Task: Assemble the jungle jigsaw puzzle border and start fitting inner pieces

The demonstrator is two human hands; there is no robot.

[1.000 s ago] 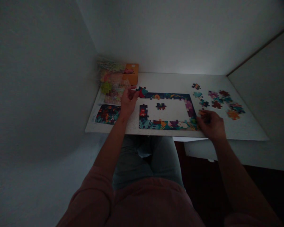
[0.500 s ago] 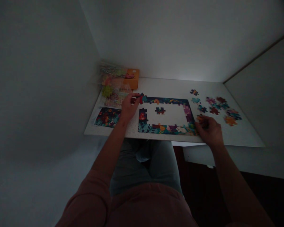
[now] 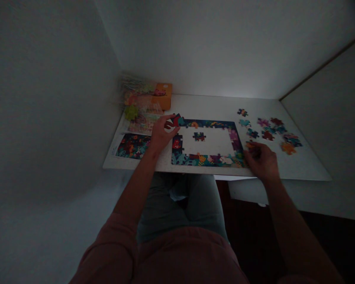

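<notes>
A half-built jigsaw frame [image 3: 207, 159] with dark, flowery edges lies on the white table [image 3: 298, 169]. My left hand [image 3: 161, 132] pinches a red and teal puzzle piece [image 3: 175, 119] at the frame's upper left corner. My right hand [image 3: 262, 159] rests at the frame's lower right corner with its fingers curled on the table beside a small orange piece [image 3: 250, 145]; whether it grips the piece is unclear. A single piece [image 3: 199, 136] lies inside the frame's bare middle.
Several loose pieces [image 3: 269, 130] are scattered on the right of the table. A picture sheet [image 3: 131, 145], clear bags [image 3: 139, 110] and an orange box [image 3: 163, 94] sit at the left by the wall. The scene is dim.
My left hand has brought the red and teal piece down against the frame's upper left corner. My right hand has hardly moved. The view shifted slightly.
</notes>
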